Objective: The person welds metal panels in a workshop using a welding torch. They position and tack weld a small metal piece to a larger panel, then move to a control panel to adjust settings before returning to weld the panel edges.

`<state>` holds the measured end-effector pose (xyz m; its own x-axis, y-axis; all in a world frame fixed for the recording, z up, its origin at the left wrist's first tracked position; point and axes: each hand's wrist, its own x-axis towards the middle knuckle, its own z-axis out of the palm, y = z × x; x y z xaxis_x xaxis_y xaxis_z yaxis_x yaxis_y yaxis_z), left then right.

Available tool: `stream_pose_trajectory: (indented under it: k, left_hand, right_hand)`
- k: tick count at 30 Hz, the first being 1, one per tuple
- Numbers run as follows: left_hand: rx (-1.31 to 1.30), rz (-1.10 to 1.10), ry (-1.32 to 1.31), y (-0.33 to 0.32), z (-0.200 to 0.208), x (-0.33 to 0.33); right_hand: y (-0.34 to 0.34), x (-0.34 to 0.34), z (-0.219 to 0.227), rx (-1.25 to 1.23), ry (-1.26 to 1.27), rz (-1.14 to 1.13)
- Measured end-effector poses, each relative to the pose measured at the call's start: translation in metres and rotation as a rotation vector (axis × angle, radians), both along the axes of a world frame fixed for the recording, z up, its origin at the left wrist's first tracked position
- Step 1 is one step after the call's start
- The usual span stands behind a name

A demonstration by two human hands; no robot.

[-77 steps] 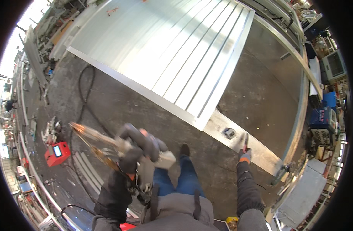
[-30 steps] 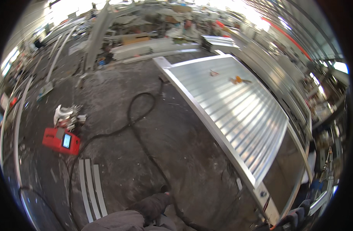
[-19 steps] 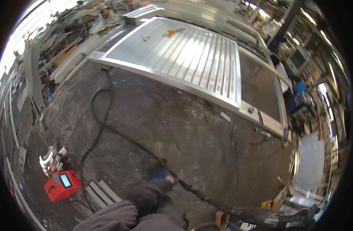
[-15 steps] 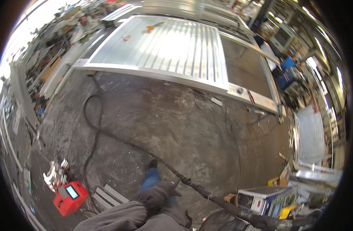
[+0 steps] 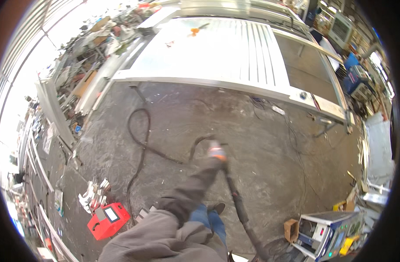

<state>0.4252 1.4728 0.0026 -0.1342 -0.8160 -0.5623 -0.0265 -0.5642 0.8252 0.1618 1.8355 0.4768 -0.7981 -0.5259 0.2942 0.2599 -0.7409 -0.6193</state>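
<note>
Head view, items as I log them from my remote seat. Left hand (image 5: 216, 151), one: extended over the middle of the floor, blurred, an orange band at its wrist; I read it as closed around the black hose, though the separate fingers I cannot make out. Right hand, one: out of view; whether wide, narrow or holding something, I cannot tell. Black hose (image 5: 238, 202), one: thick stretch running from the left hand to the near edge; thinner stretch arching left from the hand, then forming a loop on the floor and passing beside the red unit. Red unit (image 5: 105, 228), one, near left, with a small screen. Metal offcuts (image 5: 93, 194), a heap, just beyond the red unit. Grey strips (image 5: 142, 214), several, between red unit and sleeve, partly hidden. Dark shoe (image 5: 219, 208), one, left of the thick hose. Machine (image 5: 324, 233), one, near right, boxy, with an open brown box (image 5: 291, 230) beside it. Ribbed metal panel (image 5: 204, 61), one, far, glare-washed, an orange item (image 5: 194, 32) lying on it. Red-handled tool (image 5: 315, 102), one, far right, on a pale board (image 5: 331, 108).
</note>
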Motion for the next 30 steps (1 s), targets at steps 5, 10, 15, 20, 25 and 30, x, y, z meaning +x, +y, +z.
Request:
stream_pose_trajectory:
  k: [5, 10, 15, 20, 25, 30]
  left_hand:
    - [0.029, -1.074, -0.061, 0.197, -0.003, -0.135]
    - [0.282, -1.714, -0.002, 0.324, 0.033, -0.138]
    - [0.423, -1.805, -0.092, 0.32, 0.055, -0.089]
    - [0.204, -1.208, -0.223, 0.218, -0.019, 0.006]
    - [0.308, -0.237, 0.032, 0.117, -0.095, 0.225]
    - [0.524, 0.371, 0.087, 0.132, -0.097, 0.447]
  right_hand:
    - [-0.04, 0.033, -0.081, 0.393, -0.013, 0.009]
    - [-0.04, 0.047, -0.109, 0.609, 0.014, 0.01]
    - [-0.051, 0.05, -0.103, 0.734, 0.135, 0.023]
    - [-0.093, 0.067, -0.101, 0.985, 0.348, 0.146]
    - [-0.143, 0.104, -0.153, 1.385, 0.521, 0.291]
    - [-0.204, 0.213, -0.266, 1.357, 0.396, 0.387]
